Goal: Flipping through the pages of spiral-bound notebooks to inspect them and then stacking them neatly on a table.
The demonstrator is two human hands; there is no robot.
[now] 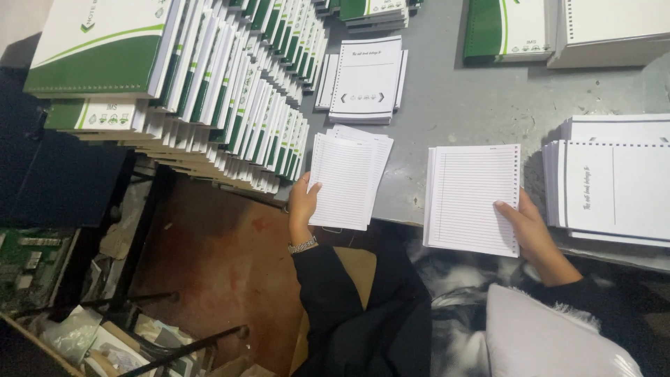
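While the far left is just a long leaning row of green-and-white notebooks (230,91) with a bigger green-cover stack (98,49) on top, the action's at the near edge of the grey table (460,105). The left hand (302,204) has its fingers closed around the lower left edge of a thin bunch of lined pages (347,178), thumb on top, with the bunch lying flat and hanging a bit over the table edge. Just behind it sits a pile of printed title sheets (366,78). Further right, the right hand (528,225) pinches the bottom right corner of a thicker lined pad (471,197), thumb pressed on the top sheet. Right beside that is another stack of punched white sheets (614,185).
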